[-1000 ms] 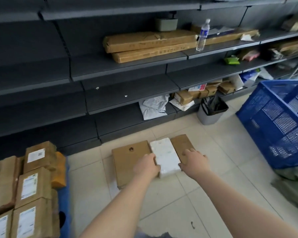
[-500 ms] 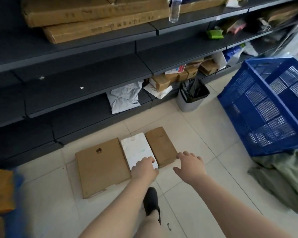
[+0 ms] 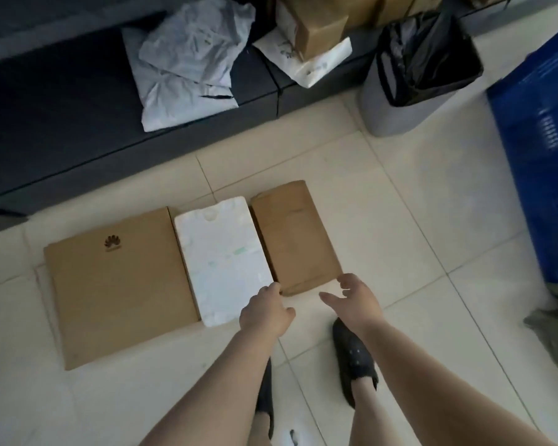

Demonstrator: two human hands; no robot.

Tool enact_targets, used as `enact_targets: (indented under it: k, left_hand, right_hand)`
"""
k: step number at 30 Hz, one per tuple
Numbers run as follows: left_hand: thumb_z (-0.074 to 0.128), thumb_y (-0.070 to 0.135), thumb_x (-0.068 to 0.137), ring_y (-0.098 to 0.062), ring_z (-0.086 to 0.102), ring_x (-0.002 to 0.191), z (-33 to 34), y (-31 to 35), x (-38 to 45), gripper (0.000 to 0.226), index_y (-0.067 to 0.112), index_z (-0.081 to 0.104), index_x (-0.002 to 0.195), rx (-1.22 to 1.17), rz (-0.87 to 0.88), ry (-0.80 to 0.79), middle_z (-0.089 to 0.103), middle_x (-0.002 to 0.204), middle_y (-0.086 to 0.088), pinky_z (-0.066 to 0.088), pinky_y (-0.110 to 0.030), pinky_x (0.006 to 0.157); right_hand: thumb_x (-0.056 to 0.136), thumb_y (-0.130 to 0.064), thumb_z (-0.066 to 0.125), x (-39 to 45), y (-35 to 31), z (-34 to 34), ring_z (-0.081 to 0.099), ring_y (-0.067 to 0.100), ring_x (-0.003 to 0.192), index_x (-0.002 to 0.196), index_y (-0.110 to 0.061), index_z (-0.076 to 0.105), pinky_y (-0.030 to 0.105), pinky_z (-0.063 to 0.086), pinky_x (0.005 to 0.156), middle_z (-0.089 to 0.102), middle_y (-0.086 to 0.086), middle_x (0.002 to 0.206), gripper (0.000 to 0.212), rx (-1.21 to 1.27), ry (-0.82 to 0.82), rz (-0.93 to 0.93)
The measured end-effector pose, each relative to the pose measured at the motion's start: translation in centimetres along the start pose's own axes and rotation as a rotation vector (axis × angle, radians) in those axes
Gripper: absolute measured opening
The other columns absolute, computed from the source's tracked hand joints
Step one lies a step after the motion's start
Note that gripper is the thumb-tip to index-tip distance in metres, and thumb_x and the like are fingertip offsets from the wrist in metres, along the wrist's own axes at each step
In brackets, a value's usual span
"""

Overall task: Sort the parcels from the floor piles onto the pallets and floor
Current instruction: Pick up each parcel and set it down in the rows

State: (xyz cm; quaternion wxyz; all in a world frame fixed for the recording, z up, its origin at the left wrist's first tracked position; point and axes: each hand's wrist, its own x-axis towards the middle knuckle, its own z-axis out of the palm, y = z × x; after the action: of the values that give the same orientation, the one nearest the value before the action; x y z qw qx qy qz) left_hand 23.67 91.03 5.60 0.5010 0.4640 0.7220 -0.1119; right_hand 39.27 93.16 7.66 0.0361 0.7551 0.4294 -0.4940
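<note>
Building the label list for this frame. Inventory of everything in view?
flat brown cardboard box with logo: 1, brown, floor, leftmost of the row
white foam slab parcel: 1, white, floor, middle
brown paper-wrapped parcel: 1, brown, floor, right of the row
grey plastic mailer bags: at least 2, grey-white, bottom shelf
small brown carton: 1, brown, on a white bag, bottom shelf
grey bin with black liner: 1, floor
blue plastic crate: 1, right edge
black shoes: 2
hands: left, right, both empty, at parcels' near edges
</note>
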Motion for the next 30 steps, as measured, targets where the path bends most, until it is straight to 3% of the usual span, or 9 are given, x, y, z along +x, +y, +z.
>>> enact_targets:
  k: [7, 11, 13, 15, 17, 22, 25, 27, 30]
  left_hand:
    - [0.068, 0.03, 0.075, -0.024, 0.059, 0.108, 10.5, 0.1, 15.8, 0.058, 0.018, 0.045, 0.127, -0.583, -0.214, 0.03, 0.06, 0.123, 0.0, 0.048, -0.031, 0.09]
    - [0.077, 0.019, 0.073, -0.031, 0.048, 0.126, 13.0, -0.7, 22.3, 0.086, 0.004, 0.026, 0.141, -0.741, -0.391, 0.105, 0.046, 0.139, -0.012, 0.042, -0.036, 0.102]
    - [0.084, 0.028, 0.062, -0.03, 0.04, 0.132, 13.4, -1.1, 24.4, 0.11, 0.006, 0.018, 0.148, -0.854, -0.463, 0.067, 0.038, 0.147, -0.013, 0.038, -0.04, 0.108]
    - [0.083, 0.045, 0.038, -0.029, 0.041, 0.131, 13.6, -1.2, 25.2, 0.127, 0.017, 0.025, 0.148, -0.907, -0.488, 0.02, 0.039, 0.145, -0.01, 0.039, -0.041, 0.108]
    - [0.079, 0.052, 0.028, -0.028, 0.044, 0.127, 13.8, -0.7, 24.4, 0.127, 0.026, 0.032, 0.143, -0.942, -0.469, 0.043, 0.043, 0.141, -0.006, 0.042, -0.044, 0.104]
    - [0.086, 0.026, 0.053, -0.022, 0.055, 0.114, 10.8, 2.7, 15.9, 0.098, 0.032, 0.035, 0.137, -1.174, -0.326, 0.185, 0.052, 0.129, 0.002, 0.046, -0.047, 0.099]
    - [0.081, 0.008, 0.067, -0.01, 0.061, 0.096, 5.8, 4.6, 8.1, 0.066, 0.039, 0.044, 0.112, -1.2, -0.238, 0.33, 0.06, 0.107, 0.009, 0.052, -0.037, 0.087]
    - [0.083, 0.016, 0.06, -0.009, 0.06, 0.097, 2.6, 5.4, 2.9, 0.067, 0.043, 0.046, 0.109, -1.231, -0.224, 0.391, 0.057, 0.106, 0.012, 0.052, -0.035, 0.086]
    - [0.081, 0.042, 0.039, -0.019, 0.062, 0.101, -2.4, 5.0, -6.1, 0.089, 0.043, 0.048, 0.121, -1.258, -0.249, 0.438, 0.052, 0.115, 0.002, 0.053, -0.046, 0.088]
  right_hand:
    - [0.079, -0.027, 0.074, 16.6, 6.5, 4.9, 0.043, 0.022, 0.126, 0.142, -0.01, 0.032, 0.024, 0.035, 0.096, 0.04, 0.007, 0.139, 0.078, 0.041, 0.04, 0.026]
    - [0.071, -0.041, 0.08, 24.6, 7.9, 6.5, 0.031, 0.026, 0.139, 0.151, -0.011, 0.011, 0.037, 0.033, 0.111, 0.026, 0.008, 0.152, 0.11, 0.003, -0.011, 0.06]
    - [0.065, -0.045, 0.082, 27.0, 8.3, 6.6, 0.039, 0.028, 0.134, 0.151, -0.016, 0.016, 0.041, 0.04, 0.107, 0.035, 0.007, 0.147, 0.112, 0.013, -0.043, 0.089]
    - [0.062, -0.045, 0.083, 28.0, 8.5, 6.0, 0.045, 0.029, 0.127, 0.148, -0.018, 0.023, 0.044, 0.045, 0.102, 0.042, 0.006, 0.14, 0.108, 0.004, -0.028, 0.091]
    - [0.065, -0.039, 0.084, 27.1, 8.3, 4.8, 0.047, 0.028, 0.123, 0.145, -0.017, 0.028, 0.044, 0.046, 0.1, 0.045, 0.005, 0.135, 0.1, 0.008, -0.009, 0.062]
    - [0.07, -0.016, 0.082, 19.9, 6.1, -0.7, 0.053, 0.022, 0.109, 0.136, -0.018, 0.037, 0.038, 0.049, 0.091, 0.051, 0.003, 0.123, 0.08, 0.101, 0.03, -0.061]
    - [0.069, -0.008, 0.079, 13.8, 1.7, -4.4, 0.055, 0.022, 0.104, 0.128, -0.021, 0.043, 0.041, 0.05, 0.088, 0.054, 0.004, 0.118, 0.071, 0.108, 0.06, -0.173]
    - [0.069, -0.004, 0.077, 9.4, -1.7, -6.5, 0.055, 0.021, 0.1, 0.124, -0.021, 0.045, 0.036, 0.048, 0.082, 0.055, 0.004, 0.115, 0.065, 0.09, 0.052, -0.252]
    - [0.071, -0.004, 0.076, 0.4, -8.2, -9.7, 0.049, 0.017, 0.095, 0.123, -0.016, 0.047, 0.029, 0.042, 0.078, 0.051, 0.002, 0.112, 0.06, 0.052, 0.012, -0.374]
